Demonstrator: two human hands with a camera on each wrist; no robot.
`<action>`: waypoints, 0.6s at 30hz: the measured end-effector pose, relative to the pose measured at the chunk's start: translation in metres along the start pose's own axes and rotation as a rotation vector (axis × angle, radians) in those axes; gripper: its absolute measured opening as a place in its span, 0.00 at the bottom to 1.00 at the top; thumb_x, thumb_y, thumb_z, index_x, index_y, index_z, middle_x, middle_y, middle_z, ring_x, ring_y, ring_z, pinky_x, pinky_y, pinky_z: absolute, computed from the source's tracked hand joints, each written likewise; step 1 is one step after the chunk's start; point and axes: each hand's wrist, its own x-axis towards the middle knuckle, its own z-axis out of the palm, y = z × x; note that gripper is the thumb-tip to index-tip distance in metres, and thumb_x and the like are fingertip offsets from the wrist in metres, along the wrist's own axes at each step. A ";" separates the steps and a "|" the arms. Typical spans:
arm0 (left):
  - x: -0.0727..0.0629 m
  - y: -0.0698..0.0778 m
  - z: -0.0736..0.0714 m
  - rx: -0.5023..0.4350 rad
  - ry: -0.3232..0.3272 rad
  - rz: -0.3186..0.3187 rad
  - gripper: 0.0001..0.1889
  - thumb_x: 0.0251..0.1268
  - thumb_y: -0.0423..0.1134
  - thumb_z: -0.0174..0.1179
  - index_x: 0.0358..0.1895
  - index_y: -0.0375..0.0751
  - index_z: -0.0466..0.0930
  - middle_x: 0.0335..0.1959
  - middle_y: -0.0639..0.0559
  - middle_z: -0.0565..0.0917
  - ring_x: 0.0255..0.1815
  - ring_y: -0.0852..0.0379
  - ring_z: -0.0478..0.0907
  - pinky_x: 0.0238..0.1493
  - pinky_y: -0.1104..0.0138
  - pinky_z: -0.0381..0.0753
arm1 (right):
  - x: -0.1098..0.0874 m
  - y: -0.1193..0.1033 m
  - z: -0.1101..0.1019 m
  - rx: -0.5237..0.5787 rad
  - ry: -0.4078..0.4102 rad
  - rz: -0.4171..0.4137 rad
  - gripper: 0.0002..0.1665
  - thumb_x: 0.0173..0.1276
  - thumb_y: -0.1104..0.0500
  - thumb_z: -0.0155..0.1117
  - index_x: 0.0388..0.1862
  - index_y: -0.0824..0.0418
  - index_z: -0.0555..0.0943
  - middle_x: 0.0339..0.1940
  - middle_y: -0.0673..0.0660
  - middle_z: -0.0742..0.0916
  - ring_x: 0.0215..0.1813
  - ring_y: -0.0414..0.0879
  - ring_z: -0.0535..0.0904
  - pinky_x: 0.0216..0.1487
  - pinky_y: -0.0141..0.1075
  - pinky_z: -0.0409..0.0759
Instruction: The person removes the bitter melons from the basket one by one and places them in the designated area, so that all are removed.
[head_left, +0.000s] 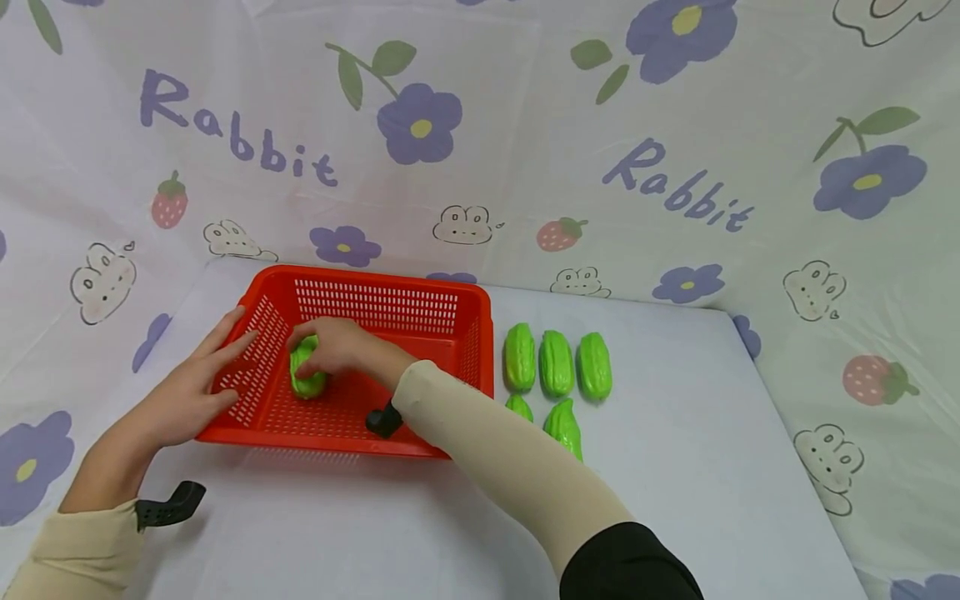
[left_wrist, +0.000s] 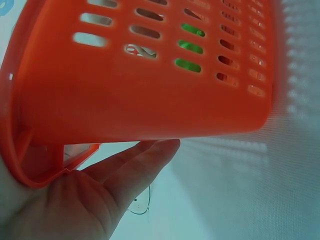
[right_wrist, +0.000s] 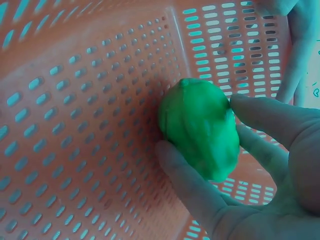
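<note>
In the head view, my right hand (head_left: pixel 337 346) reaches down into the red basket (head_left: pixel 390 446) on its left side. Thumb and fingers there hold a ribbed green fruit (head_left: pixel 306 379), glossy and plump, low in the basket. The right wrist view shows the fruit (right_wrist: pixel 202 130) between thumb and fingertips, close to the perforated wall. My left hand (head_left: pixel 187 400) grips the basket's left rim. Its thumb lies over the inner side. In the left wrist view, fingers (left_wrist: pixel 135 175) extend beside the outer wall.
Several similar green fruits lie right of the basket, three of them in a back row (head_left: pixel 557 364). Two more (head_left: pixel 564 427) lie nearer, partly behind my right sleeve. A white cloth (head_left: pixel 697 400) covers the table, and a printed curtain (head_left: pixel 510 150) hangs behind.
</note>
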 end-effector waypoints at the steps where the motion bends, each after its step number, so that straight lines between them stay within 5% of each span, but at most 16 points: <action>1: 0.000 0.000 0.000 -0.002 -0.003 -0.002 0.43 0.63 0.21 0.62 0.84 0.27 0.58 0.92 0.44 0.37 0.87 0.27 0.43 0.68 0.24 0.67 | 0.000 0.000 0.000 0.005 0.004 -0.002 0.24 0.73 0.57 0.77 0.67 0.48 0.88 0.57 0.49 0.84 0.50 0.42 0.77 0.38 0.26 0.83; 18: 0.001 -0.001 0.001 -0.004 0.007 0.010 0.43 0.62 0.20 0.62 0.83 0.25 0.58 0.91 0.42 0.37 0.87 0.27 0.43 0.67 0.24 0.67 | -0.009 0.015 -0.009 0.110 0.027 -0.008 0.25 0.72 0.60 0.77 0.67 0.53 0.87 0.55 0.52 0.82 0.50 0.45 0.78 0.37 0.29 0.86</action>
